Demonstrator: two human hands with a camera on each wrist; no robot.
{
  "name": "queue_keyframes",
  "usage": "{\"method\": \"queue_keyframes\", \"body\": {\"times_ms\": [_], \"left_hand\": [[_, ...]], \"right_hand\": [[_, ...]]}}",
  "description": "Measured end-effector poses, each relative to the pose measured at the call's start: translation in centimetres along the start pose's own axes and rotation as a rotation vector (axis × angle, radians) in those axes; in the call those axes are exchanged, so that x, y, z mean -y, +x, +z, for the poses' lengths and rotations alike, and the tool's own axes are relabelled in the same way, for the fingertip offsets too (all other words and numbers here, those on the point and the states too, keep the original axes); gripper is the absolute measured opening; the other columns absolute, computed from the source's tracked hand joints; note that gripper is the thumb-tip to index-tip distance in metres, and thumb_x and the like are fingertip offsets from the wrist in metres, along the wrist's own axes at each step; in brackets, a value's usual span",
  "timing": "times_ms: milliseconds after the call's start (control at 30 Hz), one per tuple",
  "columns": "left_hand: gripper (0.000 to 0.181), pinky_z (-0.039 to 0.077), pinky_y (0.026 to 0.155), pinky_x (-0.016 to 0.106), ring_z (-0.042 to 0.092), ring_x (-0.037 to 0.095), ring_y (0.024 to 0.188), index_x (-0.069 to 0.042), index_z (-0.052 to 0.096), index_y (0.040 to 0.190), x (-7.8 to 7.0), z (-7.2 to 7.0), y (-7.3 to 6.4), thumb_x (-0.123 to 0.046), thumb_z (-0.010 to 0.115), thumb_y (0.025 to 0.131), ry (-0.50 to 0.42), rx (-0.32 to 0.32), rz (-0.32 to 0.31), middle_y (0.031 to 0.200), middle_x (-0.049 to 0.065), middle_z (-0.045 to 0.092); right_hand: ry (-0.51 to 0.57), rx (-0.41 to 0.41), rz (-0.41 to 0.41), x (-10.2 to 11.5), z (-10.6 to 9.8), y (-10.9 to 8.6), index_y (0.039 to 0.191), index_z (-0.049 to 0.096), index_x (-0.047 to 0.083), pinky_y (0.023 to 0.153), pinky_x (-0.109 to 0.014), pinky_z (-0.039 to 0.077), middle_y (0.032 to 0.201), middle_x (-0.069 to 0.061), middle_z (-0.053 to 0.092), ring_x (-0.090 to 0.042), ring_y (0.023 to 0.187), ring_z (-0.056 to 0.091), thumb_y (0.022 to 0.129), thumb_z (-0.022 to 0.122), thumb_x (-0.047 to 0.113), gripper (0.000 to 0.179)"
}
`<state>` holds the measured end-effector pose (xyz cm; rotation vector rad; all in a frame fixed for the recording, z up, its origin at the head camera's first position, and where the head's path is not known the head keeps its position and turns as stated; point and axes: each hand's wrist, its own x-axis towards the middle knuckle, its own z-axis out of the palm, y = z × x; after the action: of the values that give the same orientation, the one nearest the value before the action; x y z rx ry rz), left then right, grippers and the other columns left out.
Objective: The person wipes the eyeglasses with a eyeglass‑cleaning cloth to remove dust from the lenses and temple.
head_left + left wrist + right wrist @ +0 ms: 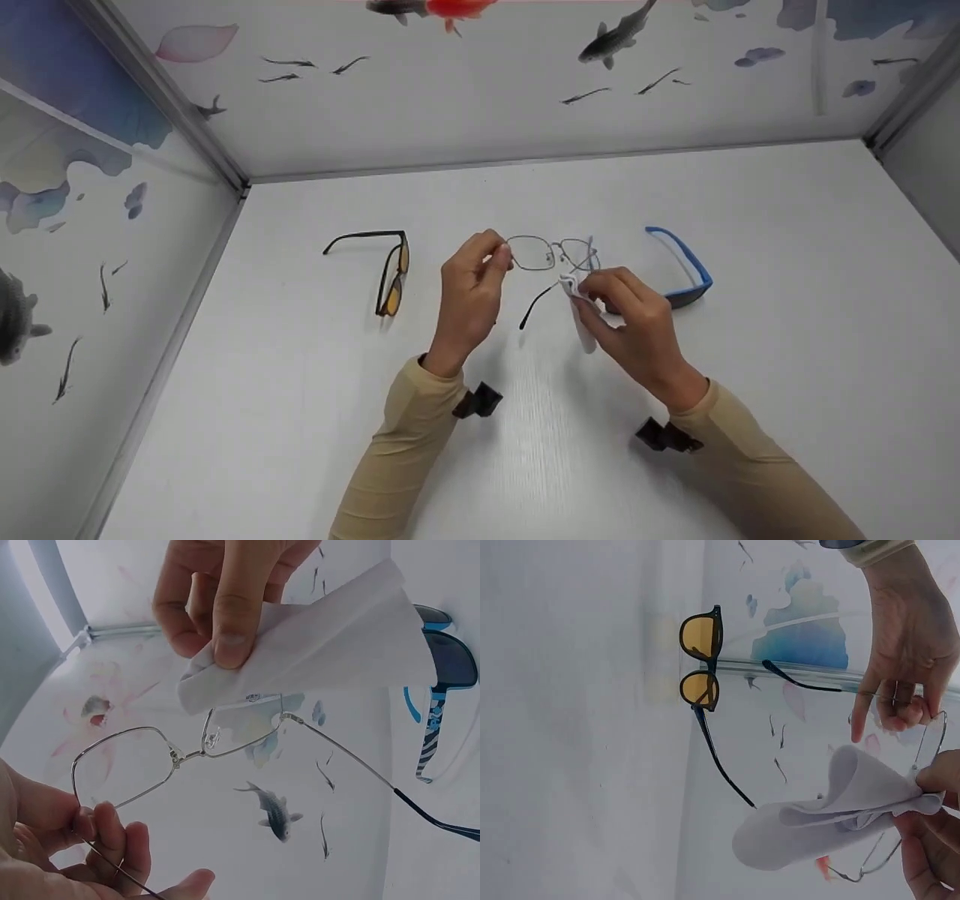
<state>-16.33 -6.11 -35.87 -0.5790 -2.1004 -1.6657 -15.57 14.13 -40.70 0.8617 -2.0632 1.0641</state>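
Observation:
My left hand (472, 289) pinches thin metal-framed eyeglasses (531, 268) at the hinge end of one side, holding them above the table. One temple with a dark tip reaches down between the hands. In my right hand (637, 322) a white cleaning cloth (585, 330) is pinched between thumb and fingers, right beside the other lens. The left wrist view shows the cloth (322, 645) folded and hanging over the top of that lens, partly hiding it; whether it touches the glass I cannot tell. The right wrist view has the cloth (817, 821) bunched before the frame.
On the table (300, 420), black-framed glasses with amber lenses (397, 277) lie to the left. Blue-framed sunglasses (686, 289) with dark lenses lie to the right, partly behind my right hand. Panels printed with fish (619, 37) wall in the back and sides.

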Motion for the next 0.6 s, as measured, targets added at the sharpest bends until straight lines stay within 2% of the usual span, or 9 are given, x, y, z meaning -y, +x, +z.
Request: {"method": "queue_keyframes", "body": {"times_ms": [133,267,400,500,600], "left_hand": [[0.02,0.05,0.072,0.031,0.055,0.024,0.077,0.002,0.057,0.082,-0.2,0.3,-0.1,-0.002,0.047,0.099,-0.02,0.024,-0.024,0.08,0.006,0.053],[0.022,0.049,0.074,0.031,0.057,0.017,0.08,0.0,0.057,0.081,-0.4,0.6,-0.3,-0.003,0.046,0.099,-0.031,0.066,-0.081,0.079,0.006,0.058],[0.025,0.053,0.079,0.032,0.062,0.023,0.08,0.002,0.056,0.08,-0.3,0.8,-0.5,-0.003,0.042,0.101,-0.111,0.109,-0.137,0.079,0.011,0.059],[0.026,0.056,0.076,0.032,0.064,0.027,0.077,0.004,0.054,0.081,-0.1,1.1,-0.6,-0.001,0.04,0.102,-0.17,0.142,-0.17,0.079,0.013,0.057],[0.025,0.056,0.072,0.03,0.066,0.026,0.074,0.005,0.054,0.083,0.1,1.4,-0.8,0.001,0.04,0.102,-0.172,0.162,-0.196,0.079,0.012,0.056]], "right_hand": [[0.013,-0.053,-0.005,0.4,0.8,0.3,0.093,0.064,-0.001,0.074,-0.013,0.044,0.09,-0.011,0.062,-0.021,0.077,0.062,0.075,0.072,-0.016,0.025],[-0.01,-0.137,-0.018,0.5,1.3,0.8,0.092,0.063,-0.002,0.08,-0.014,0.046,0.09,-0.012,0.062,-0.024,0.078,0.063,0.073,0.071,-0.018,0.026],[-0.039,-0.214,-0.038,0.5,1.2,1.5,0.091,0.063,-0.003,0.084,-0.017,0.046,0.09,-0.014,0.063,-0.026,0.079,0.064,0.074,0.07,-0.017,0.023],[-0.046,-0.257,-0.042,0.4,1.1,2.0,0.09,0.063,-0.003,0.083,-0.017,0.046,0.089,-0.015,0.063,-0.026,0.078,0.063,0.075,0.07,-0.016,0.021],[-0.064,-0.278,-0.04,0.2,1.0,2.3,0.09,0.063,-0.003,0.082,-0.016,0.045,0.089,-0.015,0.063,-0.026,0.077,0.062,0.075,0.07,-0.016,0.02]]}}
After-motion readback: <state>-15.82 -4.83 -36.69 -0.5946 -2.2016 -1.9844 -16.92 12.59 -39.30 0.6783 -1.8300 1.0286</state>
